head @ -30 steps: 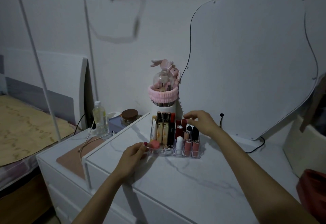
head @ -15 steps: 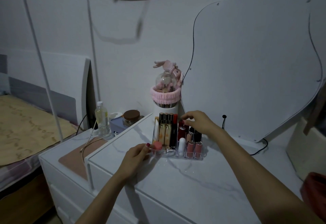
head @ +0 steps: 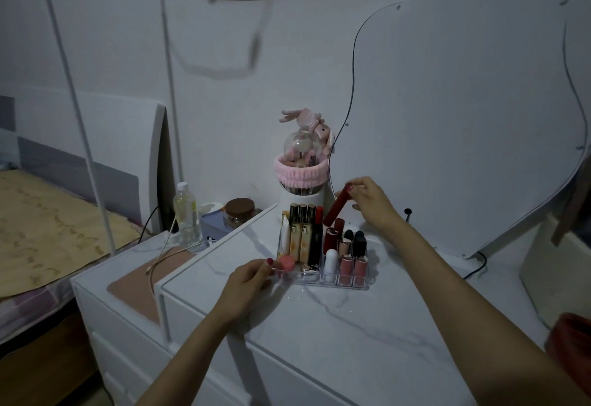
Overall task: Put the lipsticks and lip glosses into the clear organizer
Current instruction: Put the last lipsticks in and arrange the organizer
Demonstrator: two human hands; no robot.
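Now, in the head view, we are holding a dark red lipstick [head: 336, 206] tilted above the far right part of the clear organizer [head: 323, 279], our right hand [head: 371, 204] pinching its upper end between thumb and fingertips. A second ago that hand was low on the back row with no tube raised, so the lipstick has just been lifted clear of the slots. We are judging this as a reseating of a tube, not a new arrival. Our left hand [head: 248, 280] is resting on the white marble-patterned dresser top [head: 319, 325], fingers lightly curled and touching the organizer's near left corner beside a pink round-capped item [head: 285, 264], bracing it as before. The other lipsticks and glosses are standing upright in their compartments, so the task is looking nearly complete.
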